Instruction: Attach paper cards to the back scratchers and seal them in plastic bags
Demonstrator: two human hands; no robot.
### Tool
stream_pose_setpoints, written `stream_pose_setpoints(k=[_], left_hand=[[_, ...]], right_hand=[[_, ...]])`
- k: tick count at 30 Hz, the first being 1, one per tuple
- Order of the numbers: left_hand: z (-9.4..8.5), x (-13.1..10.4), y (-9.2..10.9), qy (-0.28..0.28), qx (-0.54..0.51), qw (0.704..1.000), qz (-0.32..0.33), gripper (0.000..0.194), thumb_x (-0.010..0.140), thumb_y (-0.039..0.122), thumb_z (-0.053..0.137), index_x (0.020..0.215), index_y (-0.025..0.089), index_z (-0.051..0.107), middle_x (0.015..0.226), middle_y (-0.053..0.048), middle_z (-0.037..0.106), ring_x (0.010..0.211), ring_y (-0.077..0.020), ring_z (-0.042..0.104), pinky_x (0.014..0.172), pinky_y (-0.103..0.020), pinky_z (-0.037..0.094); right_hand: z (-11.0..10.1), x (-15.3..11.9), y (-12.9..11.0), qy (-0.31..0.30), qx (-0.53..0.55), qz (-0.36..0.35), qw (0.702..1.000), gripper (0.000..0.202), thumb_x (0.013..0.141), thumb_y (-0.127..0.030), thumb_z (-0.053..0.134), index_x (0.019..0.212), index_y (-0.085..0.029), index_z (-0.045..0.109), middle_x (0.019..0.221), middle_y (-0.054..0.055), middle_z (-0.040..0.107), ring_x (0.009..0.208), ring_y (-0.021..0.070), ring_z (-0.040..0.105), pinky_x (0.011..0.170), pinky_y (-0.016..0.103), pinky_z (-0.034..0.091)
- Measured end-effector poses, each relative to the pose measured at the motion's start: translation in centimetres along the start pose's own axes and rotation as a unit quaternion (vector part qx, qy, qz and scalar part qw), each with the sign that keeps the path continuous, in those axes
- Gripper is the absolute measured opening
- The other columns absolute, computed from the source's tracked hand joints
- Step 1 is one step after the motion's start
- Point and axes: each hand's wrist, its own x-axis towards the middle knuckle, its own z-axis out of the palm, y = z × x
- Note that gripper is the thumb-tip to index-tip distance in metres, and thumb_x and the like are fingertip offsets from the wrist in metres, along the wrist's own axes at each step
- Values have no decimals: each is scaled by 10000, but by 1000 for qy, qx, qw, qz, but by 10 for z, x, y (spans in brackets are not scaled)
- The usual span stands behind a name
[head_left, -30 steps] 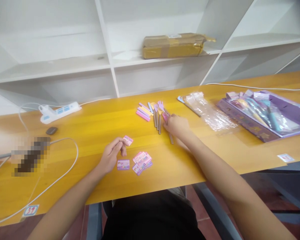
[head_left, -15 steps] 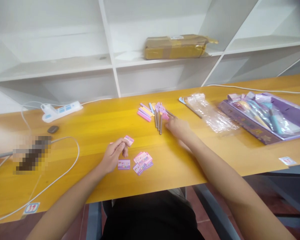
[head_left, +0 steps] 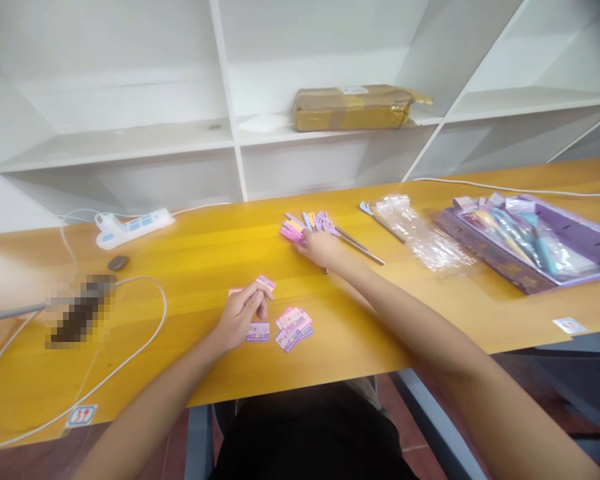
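The right hand (head_left: 323,250) is on the table (head_left: 205,257), with its fingertips at the pink sticks (head_left: 291,233). I cannot tell if it pinches one. Little purple forks (head_left: 326,221) lie just behind it, and metal handles (head_left: 363,249) poke out to the right. The left hand (head_left: 241,315) is curled by a small pink card (head_left: 267,283); I cannot tell if it pinches it. A pile of cards (head_left: 294,327) lies near. A clear bag (head_left: 435,243) lies between a blue fork (head_left: 383,223) and a purple box (head_left: 503,267).
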Motion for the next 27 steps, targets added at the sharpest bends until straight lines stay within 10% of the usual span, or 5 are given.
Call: stream_pose_setpoints(k=[10, 18, 27], left_hand=[[-2, 6, -4, 38, 5, 999, -15, 343, 1090, 466, 473, 1032, 184, 659, 720, 3, 604, 690, -169, 586, 740, -322, 460], [0, 15, -9, 121, -89, 988, -33, 388, 958, 558, 700, 944, 198, 555, 845, -6, 639, 722, -148, 634, 684, -289, 517], [8, 14, -4, 192, -133, 972, 6, 434, 876, 461, 840, 921, 211, 488, 903, -6, 669, 830, -156, 689, 797, -302, 569]], right_hand=[[18, -35, -11, 22, 145, -7, 989, 280, 986, -398, 619, 1028, -125, 667, 868, 102, 688, 731, 179, 629, 662, 249, 406], [23, -98, -52, -13, 506, -171, 845, 278, 927, -421, 652, 965, -163, 555, 678, -59, 433, 573, 72, 355, 544, 197, 287], [27, -111, -54, -12, 482, -210, 851, 279, 954, -409, 681, 933, -166, 545, 635, -70, 441, 526, 58, 374, 523, 194, 282]])
